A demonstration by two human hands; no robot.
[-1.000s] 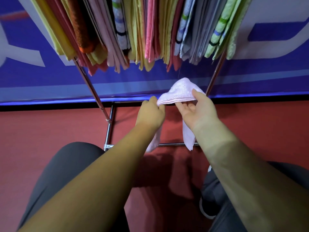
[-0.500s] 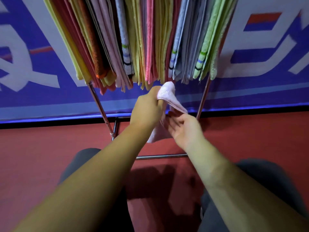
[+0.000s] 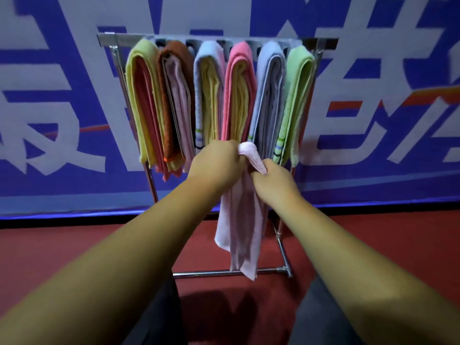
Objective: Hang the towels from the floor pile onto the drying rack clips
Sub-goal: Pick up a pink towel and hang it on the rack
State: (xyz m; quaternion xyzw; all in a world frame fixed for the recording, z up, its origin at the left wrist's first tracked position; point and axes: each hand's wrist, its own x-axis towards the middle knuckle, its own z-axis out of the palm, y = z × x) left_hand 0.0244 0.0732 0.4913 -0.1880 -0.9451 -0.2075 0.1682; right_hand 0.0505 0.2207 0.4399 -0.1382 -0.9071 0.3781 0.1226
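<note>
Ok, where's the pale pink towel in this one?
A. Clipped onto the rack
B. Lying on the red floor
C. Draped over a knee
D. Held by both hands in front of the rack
D: the left hand and right hand both grip the top of the pale pink towel, which hangs down in front of the drying rack.

Setting: an indoor hall of the sports or event kind. A smooth red floor [image 3: 74, 250] met a wall-length blue banner [image 3: 373, 135] printed with large white characters and a red stripe. A metal drying rack [image 3: 119, 41], loaded with coloured towels [image 3: 239, 95], stood on the floor against the banner.
</note>
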